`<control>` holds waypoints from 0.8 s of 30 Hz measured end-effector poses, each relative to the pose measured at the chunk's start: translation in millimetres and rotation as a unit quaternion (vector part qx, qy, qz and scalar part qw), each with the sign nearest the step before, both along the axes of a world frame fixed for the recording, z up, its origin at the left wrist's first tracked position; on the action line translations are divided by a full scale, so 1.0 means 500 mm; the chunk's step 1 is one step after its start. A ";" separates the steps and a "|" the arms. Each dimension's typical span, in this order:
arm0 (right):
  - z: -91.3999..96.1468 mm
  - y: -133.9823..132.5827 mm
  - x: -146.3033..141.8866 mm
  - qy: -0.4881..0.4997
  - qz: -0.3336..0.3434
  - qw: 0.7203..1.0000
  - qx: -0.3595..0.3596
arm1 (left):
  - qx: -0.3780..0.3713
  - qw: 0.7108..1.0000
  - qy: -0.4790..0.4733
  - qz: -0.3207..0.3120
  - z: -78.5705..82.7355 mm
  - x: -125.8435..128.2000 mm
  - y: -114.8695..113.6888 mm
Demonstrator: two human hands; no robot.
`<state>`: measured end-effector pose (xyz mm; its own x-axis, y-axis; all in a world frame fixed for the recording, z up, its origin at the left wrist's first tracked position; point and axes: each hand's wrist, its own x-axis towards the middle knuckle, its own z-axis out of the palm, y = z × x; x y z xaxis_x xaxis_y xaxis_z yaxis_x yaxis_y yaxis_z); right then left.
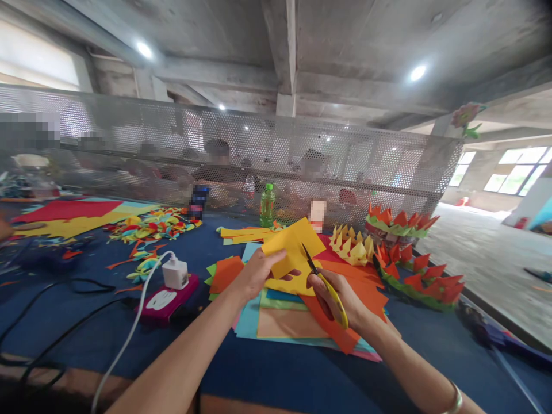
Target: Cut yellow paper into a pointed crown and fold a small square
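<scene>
My left hand (255,275) is closed on the left edge of a yellow sheet of paper (290,247), raised above the pile. In my right hand (334,293) is a pair of scissors (336,296) with yellow handles and dark blades. The blades point up and to the left, against the right part of the yellow paper; whether they are parted I cannot tell. Under both hands lies a stack of coloured paper (293,323) in orange, peach, green and light blue. Orange sheets (360,287) fan out on its right side.
Folded paper crowns (351,246) stand at the right. A green bottle (267,206) is behind the paper. Left are a purple power strip (166,299) with a white charger (175,272), cables, and a heap of paper scraps (150,224). A perforated metal screen (259,155) runs along the back.
</scene>
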<state>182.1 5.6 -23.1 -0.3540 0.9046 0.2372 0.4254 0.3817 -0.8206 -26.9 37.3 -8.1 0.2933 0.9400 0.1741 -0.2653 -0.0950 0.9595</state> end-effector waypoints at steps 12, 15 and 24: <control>-0.004 0.001 -0.004 -0.008 -0.033 0.999 0.007 | -0.002 1.000 -0.006 0.000 0.005 0.000 -0.005; 0.001 -0.001 -0.007 -0.011 -0.040 0.999 0.010 | 0.001 1.000 -0.006 0.000 0.004 -0.001 -0.002; 0.009 -0.005 -0.007 -0.062 -0.042 0.996 0.056 | 0.005 1.000 -0.019 -0.006 0.004 -0.005 0.000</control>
<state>178.7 3.1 -18.5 -0.3103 0.9030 0.2971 0.5547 0.4258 -0.7148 -29.2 37.4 -6.3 0.2974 0.9346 0.1951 -0.3023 -0.1017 0.9478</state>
